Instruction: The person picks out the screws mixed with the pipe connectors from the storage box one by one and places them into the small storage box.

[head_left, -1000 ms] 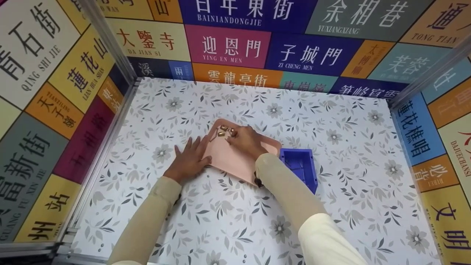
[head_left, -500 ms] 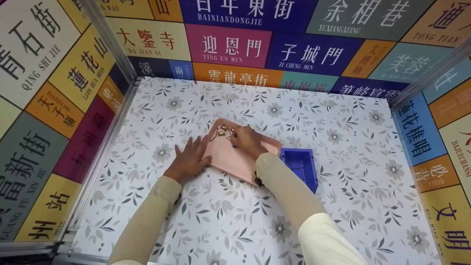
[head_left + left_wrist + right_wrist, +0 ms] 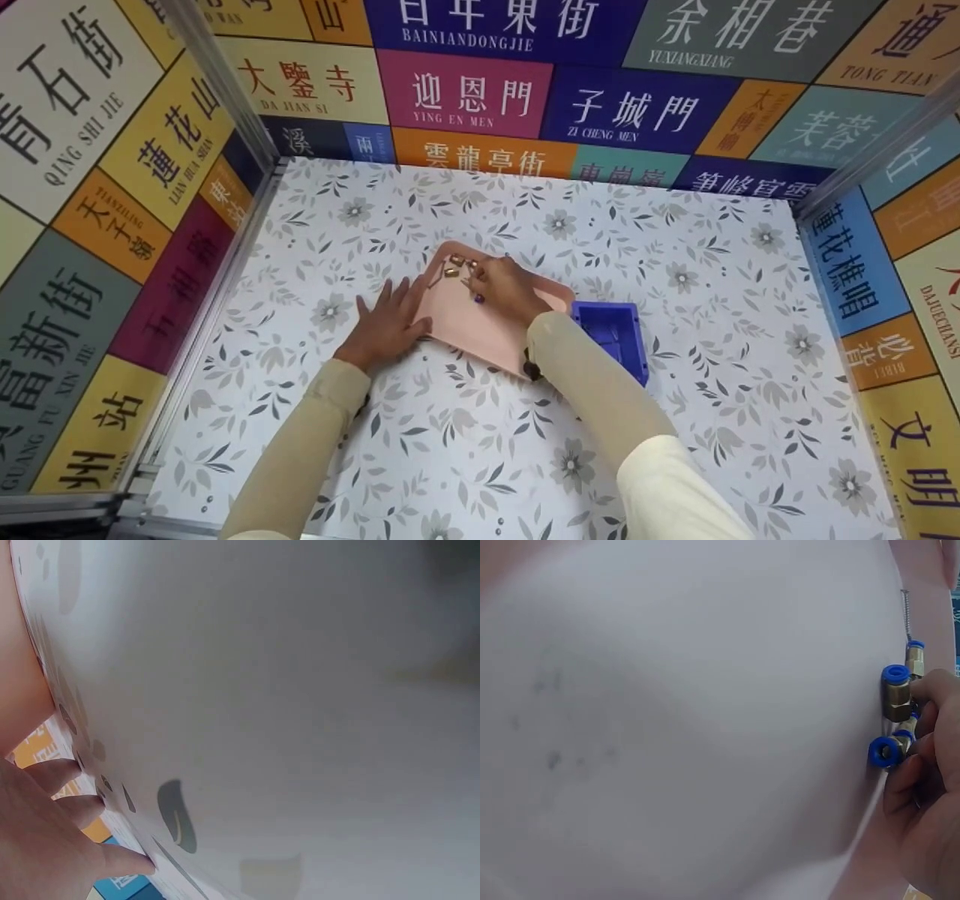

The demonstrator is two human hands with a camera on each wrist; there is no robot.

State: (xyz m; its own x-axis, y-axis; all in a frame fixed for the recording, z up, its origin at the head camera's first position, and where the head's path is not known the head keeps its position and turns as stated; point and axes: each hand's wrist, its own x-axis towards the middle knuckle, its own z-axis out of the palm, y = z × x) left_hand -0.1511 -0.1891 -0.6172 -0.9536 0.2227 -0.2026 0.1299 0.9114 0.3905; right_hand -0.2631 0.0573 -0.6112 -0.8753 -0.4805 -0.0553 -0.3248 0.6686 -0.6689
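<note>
A pink tray (image 3: 465, 322) lies on the patterned table, with several brass push-in fittings (image 3: 454, 262) and a few screws at its far left corner. Over that corner, my right hand (image 3: 506, 289) curls its fingers and pinches a brass push-in fitting (image 3: 887, 751), whose blue collar points back toward the wrist. Beside the fingers in the right wrist view stands another blue-collared fitting (image 3: 897, 694), and a screw (image 3: 907, 611) lies farther along. My left hand (image 3: 386, 322) rests with spread fingers at the tray's left edge; the left wrist view shows its fingertips on the table.
Right of the tray, close against it, stands a blue box (image 3: 640, 337) with screws inside, partly hidden by the right forearm. Printed panels (image 3: 480, 94) wall the table at the back and sides, with metal posts (image 3: 225, 82) at the corners.
The blue collar of the fitting has come into view below my right fingers. The right forearm has shifted slightly right. My left hand and the tray have stayed put.
</note>
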